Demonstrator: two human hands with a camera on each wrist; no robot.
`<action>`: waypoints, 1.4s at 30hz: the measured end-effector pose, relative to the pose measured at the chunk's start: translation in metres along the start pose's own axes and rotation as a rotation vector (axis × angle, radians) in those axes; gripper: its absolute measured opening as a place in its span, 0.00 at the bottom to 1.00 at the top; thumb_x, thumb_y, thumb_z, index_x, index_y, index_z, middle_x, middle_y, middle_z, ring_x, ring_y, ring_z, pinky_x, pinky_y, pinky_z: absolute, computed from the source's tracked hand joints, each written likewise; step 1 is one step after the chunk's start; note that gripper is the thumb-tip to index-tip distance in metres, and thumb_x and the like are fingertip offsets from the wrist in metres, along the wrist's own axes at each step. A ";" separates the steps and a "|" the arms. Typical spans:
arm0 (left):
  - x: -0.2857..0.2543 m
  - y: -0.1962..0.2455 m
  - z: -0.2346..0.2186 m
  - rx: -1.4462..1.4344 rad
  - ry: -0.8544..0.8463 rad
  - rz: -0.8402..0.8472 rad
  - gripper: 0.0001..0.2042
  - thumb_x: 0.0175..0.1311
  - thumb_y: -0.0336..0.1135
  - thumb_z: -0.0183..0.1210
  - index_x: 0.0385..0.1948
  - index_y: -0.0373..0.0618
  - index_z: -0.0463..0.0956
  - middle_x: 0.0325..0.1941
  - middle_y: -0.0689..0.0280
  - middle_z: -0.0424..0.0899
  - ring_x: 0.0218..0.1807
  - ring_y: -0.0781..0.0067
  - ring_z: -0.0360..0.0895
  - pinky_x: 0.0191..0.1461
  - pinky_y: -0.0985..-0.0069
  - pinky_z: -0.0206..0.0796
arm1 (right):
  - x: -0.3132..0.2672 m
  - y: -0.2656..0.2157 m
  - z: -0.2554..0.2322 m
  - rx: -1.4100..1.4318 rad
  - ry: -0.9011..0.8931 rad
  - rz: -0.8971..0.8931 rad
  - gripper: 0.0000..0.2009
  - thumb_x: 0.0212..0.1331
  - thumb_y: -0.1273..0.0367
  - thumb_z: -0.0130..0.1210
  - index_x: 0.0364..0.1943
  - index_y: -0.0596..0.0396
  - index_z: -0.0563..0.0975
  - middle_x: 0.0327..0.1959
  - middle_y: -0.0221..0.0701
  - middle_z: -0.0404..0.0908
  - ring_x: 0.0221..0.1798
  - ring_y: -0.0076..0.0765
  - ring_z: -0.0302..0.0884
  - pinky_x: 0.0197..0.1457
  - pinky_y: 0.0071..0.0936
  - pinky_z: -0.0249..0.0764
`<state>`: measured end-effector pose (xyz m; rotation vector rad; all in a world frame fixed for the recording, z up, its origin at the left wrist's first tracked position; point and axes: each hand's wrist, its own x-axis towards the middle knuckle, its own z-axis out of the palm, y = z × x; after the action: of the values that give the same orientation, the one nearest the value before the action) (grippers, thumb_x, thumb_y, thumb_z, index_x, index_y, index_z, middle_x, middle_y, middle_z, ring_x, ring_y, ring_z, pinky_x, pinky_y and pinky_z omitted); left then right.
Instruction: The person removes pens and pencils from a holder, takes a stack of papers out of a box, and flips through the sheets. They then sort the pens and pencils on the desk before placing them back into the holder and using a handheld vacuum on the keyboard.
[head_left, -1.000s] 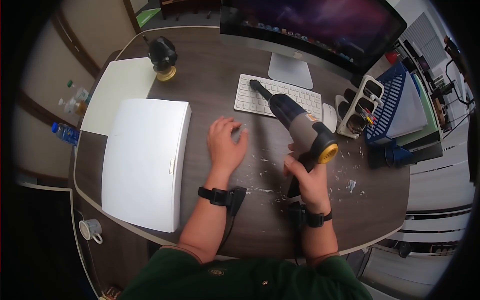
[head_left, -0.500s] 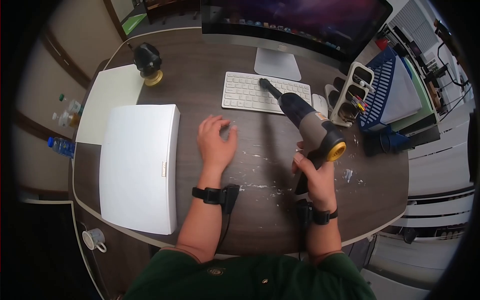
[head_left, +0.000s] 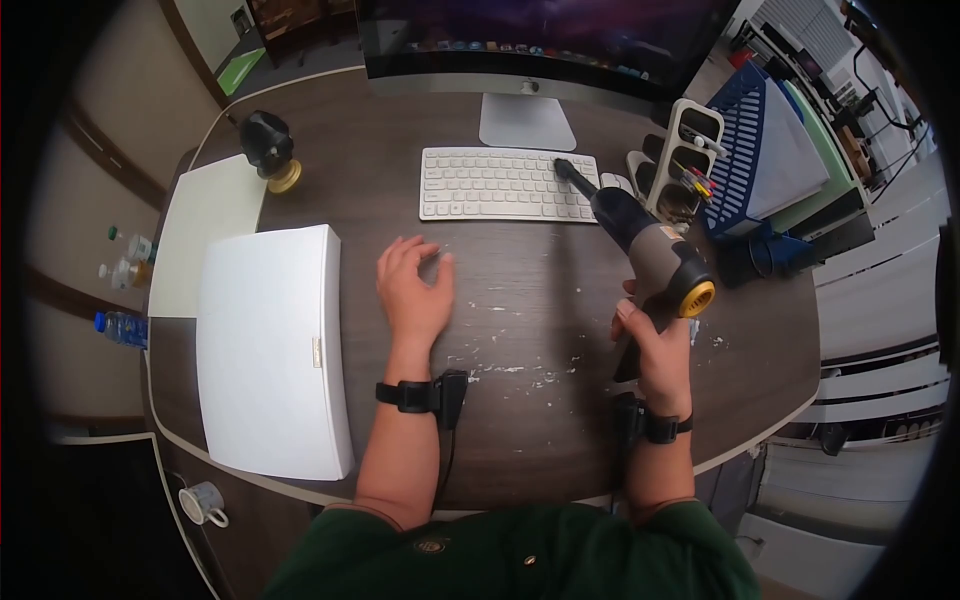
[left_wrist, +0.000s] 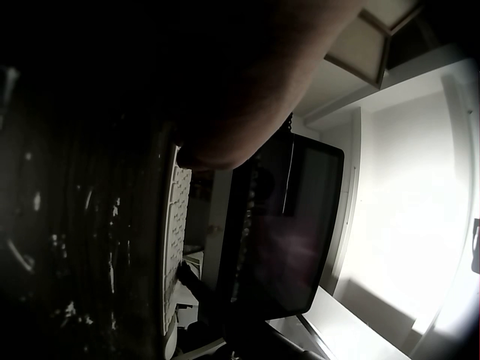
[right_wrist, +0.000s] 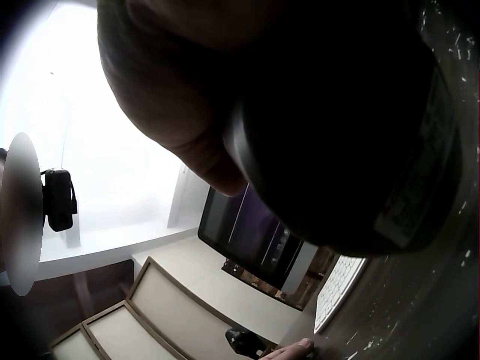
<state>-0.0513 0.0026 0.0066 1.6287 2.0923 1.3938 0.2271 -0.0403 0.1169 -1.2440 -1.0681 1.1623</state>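
My right hand (head_left: 660, 355) grips the handle of a grey and black handheld vacuum cleaner (head_left: 655, 250) with a yellow rear cap. Its dark brush nozzle (head_left: 568, 172) reaches the right part of the white keyboard (head_left: 490, 185). In the right wrist view the vacuum's dark handle end (right_wrist: 337, 150) fills much of the picture, with fingers curled round it. My left hand (head_left: 412, 290) lies on the desk in front of the keyboard, fingers loosely bent and holding nothing. White specks and scratches (head_left: 510, 372) mark the desk between the hands.
A white box file (head_left: 265, 350) lies left of the left hand, over a pale sheet (head_left: 205, 235). Behind the keyboard stands a monitor (head_left: 530, 85). Right are a mouse (head_left: 615, 182), a pen organizer (head_left: 690, 150) and a blue file rack (head_left: 735, 150). A black object on a gold base (head_left: 268, 145) stands back left.
The brush nozzle has moved rightward along the keyboard, from its left part to its right, with the right hand holding the vacuum. The left hand keeps its pose; the head view has shifted.
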 end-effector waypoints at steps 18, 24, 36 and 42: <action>-0.001 -0.001 0.002 0.013 -0.012 -0.017 0.10 0.61 0.37 0.68 0.40 0.46 0.85 0.57 0.59 0.85 0.69 0.52 0.71 0.72 0.57 0.62 | -0.008 0.003 0.004 0.091 -0.071 -0.060 0.20 0.65 0.73 0.61 0.58 0.65 0.71 0.38 0.32 0.80 0.36 0.27 0.79 0.43 0.26 0.76; 0.001 0.002 0.001 0.012 -0.014 -0.005 0.09 0.61 0.36 0.68 0.40 0.45 0.85 0.56 0.58 0.85 0.69 0.51 0.72 0.72 0.59 0.63 | -0.010 0.019 0.039 0.101 -0.285 -0.017 0.16 0.63 0.74 0.65 0.53 0.61 0.75 0.40 0.28 0.81 0.42 0.25 0.80 0.48 0.26 0.77; 0.001 0.002 0.000 0.006 -0.007 0.006 0.10 0.61 0.35 0.68 0.41 0.45 0.85 0.56 0.58 0.86 0.68 0.51 0.73 0.72 0.59 0.63 | -0.007 0.026 0.089 0.022 -0.442 0.010 0.17 0.63 0.69 0.67 0.52 0.63 0.77 0.45 0.30 0.83 0.47 0.23 0.78 0.52 0.27 0.76; 0.001 -0.003 0.004 -0.021 0.011 0.022 0.09 0.59 0.36 0.68 0.39 0.46 0.85 0.54 0.59 0.86 0.67 0.50 0.73 0.71 0.56 0.62 | -0.004 0.028 0.092 -0.028 -0.450 -0.020 0.19 0.62 0.68 0.67 0.54 0.63 0.77 0.46 0.31 0.83 0.48 0.24 0.78 0.53 0.28 0.76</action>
<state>-0.0516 0.0058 0.0026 1.6449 2.0647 1.4304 0.1339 -0.0336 0.0940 -1.0112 -1.4250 1.4559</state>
